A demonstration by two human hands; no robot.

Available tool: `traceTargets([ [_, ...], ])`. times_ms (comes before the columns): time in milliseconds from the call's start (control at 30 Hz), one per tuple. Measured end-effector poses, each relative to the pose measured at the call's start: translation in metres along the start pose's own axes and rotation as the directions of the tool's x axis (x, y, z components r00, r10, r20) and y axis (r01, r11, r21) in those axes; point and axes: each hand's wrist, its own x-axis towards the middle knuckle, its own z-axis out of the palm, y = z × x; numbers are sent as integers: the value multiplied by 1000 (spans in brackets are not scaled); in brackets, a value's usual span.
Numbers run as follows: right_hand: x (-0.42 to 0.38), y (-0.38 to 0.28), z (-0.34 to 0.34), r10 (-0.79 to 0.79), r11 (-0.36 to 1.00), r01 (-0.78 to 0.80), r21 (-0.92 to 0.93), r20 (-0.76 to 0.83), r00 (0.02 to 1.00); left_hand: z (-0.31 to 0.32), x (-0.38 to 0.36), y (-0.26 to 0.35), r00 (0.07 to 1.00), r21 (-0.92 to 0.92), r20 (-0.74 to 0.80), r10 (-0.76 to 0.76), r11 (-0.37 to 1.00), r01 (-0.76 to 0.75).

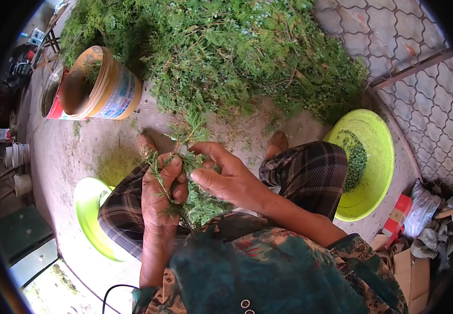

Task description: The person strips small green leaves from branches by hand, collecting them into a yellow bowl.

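My left hand [162,191] is closed around a leafy evergreen sprig [187,138], the foliage sticking out above and below the fingers. Close at its right side is my right hand [229,175], thumb and forefinger apart beside the leaves. Nothing shows between those two fingertips; the other fingers are partly hidden. More cut greenery [203,206] lies in my lap below the hands. By my right knee stands a yellow-green basin [383,178] with many small green cones or berries [356,162]. A second yellow-green basin [87,209] is partly covered by my left knee.
A large heap of evergreen branches [237,52] lies on the floor ahead. At the front left are a yellow bucket [127,97], tilted in view, and a red bucket [51,104]. Cardboard [412,277] and bags [421,209] are piled at the right; a green cabinet [25,233] stands left.
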Motion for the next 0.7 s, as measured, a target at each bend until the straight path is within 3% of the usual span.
traceTargets([
  [33, -1, -4, -1, 0, 1000, 0, 1, 1, 1000, 0, 0, 0, 1000, 11, 13, 24, 1000, -24],
  [100, -3, -16, -6, 217, 945, -243, 221, 136, 967, 1, 1, -1, 999, 63, 31, 42, 997, -44],
  [233, 7, -11, -2, 189, 975, -202, 92, 135, 973, -1, 3, -12, 991, 163, 48, 124, 978, -130],
  [267, 11, 1, -4, 19, 999, -16, -39, 93, 995, -1, 3, -15, 991, 164, 49, 125, 978, -132],
  [300, 14, 9, -5, -158, 970, 170, -176, 77, 984, 1, 3, -18, 970, 173, 42, 238, 955, -242],
  [333, 16, 12, -5, -162, 969, 174, -176, 81, 983, 2, 4, -21, 937, 183, 37, 348, 919, -348],
  [367, 15, 14, -5, -153, 971, 162, -178, 64, 986, -7, 12, -28, 822, 409, 144, 552, 723, -557],
  [433, 12, 6, -3, -143, 973, 149, -178, 46, 989, 0, 2, -26, 841, 344, 123, 527, 772, -534],
  [467, 6, -5, -2, 75, 996, -78, 42, 69, 995, 2, -2, -26, 860, 277, 101, 500, 816, -507],
  [500, 2, -13, 0, 279, 920, -306, 245, 139, 950, -1, -1, -28, 860, 299, 100, 500, 809, -505],
  [533, 2, -10, 1, 278, 920, -305, 246, 140, 950, 1, 0, -28, 860, 300, 100, 500, 809, -505],
  [600, 3, -1, 4, 135, 987, -142, 72, 96, 986, 7, 6, -26, 880, 167, -56, 471, 874, -457],
  [633, 3, 4, 3, 152, 988, -152, 5, 45, 987, 8, 8, -27, 914, 118, -54, 402, 912, -394],
  [700, 2, 11, 2, 152, 983, -153, 103, 24, 988, 9, 9, -26, 974, -23, -47, 221, 975, -222],
])
